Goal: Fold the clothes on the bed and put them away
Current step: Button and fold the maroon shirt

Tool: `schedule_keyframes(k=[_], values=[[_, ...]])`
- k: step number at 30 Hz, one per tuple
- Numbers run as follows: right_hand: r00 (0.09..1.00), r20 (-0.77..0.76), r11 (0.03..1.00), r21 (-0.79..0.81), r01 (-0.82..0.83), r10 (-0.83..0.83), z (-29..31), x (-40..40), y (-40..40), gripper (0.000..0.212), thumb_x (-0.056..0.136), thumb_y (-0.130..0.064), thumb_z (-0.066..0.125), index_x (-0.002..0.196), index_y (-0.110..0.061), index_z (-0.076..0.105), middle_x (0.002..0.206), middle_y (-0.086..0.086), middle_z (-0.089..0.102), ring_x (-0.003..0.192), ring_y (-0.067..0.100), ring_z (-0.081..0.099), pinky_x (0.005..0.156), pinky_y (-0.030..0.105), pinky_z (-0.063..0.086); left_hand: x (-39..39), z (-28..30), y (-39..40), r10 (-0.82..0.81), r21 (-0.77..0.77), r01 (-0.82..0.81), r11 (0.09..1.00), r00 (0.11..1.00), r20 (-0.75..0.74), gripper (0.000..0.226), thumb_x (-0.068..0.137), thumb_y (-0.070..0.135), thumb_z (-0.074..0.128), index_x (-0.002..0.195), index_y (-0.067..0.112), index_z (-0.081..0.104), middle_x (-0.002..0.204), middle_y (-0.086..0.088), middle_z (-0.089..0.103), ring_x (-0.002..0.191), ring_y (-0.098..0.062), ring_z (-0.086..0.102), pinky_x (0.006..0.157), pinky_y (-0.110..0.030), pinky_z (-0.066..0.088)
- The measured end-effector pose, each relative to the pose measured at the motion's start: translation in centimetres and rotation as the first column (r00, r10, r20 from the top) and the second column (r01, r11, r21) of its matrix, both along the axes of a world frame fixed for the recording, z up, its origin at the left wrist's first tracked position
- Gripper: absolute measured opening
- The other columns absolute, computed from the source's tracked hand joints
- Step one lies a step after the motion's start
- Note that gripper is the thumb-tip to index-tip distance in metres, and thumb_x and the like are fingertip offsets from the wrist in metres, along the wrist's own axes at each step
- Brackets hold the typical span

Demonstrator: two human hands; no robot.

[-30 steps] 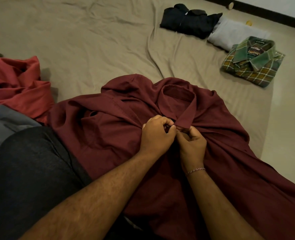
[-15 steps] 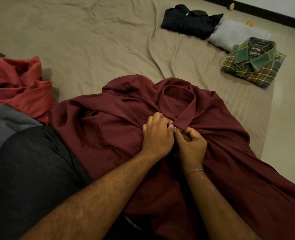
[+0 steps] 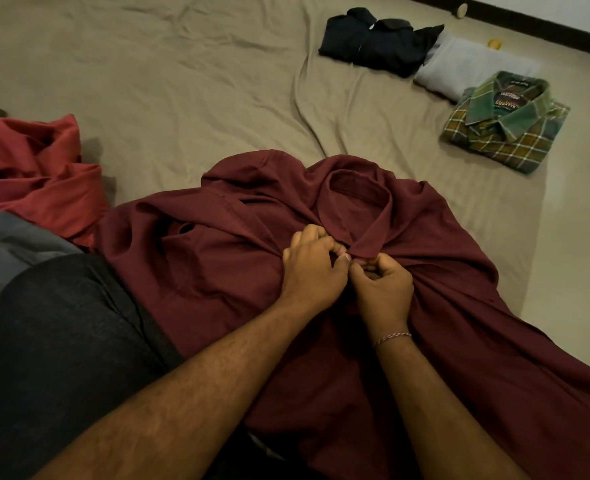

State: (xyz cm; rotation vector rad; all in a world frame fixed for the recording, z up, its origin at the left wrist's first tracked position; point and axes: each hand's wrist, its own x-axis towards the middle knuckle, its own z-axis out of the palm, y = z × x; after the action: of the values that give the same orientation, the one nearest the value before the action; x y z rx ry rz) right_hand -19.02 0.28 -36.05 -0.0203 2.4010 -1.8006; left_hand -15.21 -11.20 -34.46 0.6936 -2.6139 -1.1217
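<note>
Barely shifted since before, both hands, left [image 3: 312,268] and right [image 3: 382,289], pinch the maroon shirt [image 3: 217,271] just below its collar [image 3: 359,216], shirt lying mid-bed with its long axis running toward the person.

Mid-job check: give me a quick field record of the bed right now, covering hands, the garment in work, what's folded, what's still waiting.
left hand: pinches maroon shirt below its collar
right hand: pinches the same spot
folded, far right: black shirt, grey garment, green plaid shirt
unfolded, left: red garment, blue-grey garment
surface: tan bedsheet
</note>
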Motion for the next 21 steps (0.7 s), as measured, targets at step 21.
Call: schedule_keyframes(k=[21], values=[[0.988, 0.052, 0.985, -0.102, -0.139, 0.145, 0.2, -0.6, 0.7, 0.014, 0.091, 0.000, 0.070, 0.080, 0.001, 0.063, 0.057, 0.002, 0.064, 0.049, 0.009, 0.059, 0.048, 0.025, 0.051, 0.2, 1.0, -0.6, -0.250, -0.295, 0.255, 0.921, 0.967, 0.054, 0.018, 0.100, 0.032, 0.056, 0.106, 0.019, 0.068, 0.117, 0.007, 0.052, 0.112, -0.016, 0.047, 0.096, -0.043, 0.045]])
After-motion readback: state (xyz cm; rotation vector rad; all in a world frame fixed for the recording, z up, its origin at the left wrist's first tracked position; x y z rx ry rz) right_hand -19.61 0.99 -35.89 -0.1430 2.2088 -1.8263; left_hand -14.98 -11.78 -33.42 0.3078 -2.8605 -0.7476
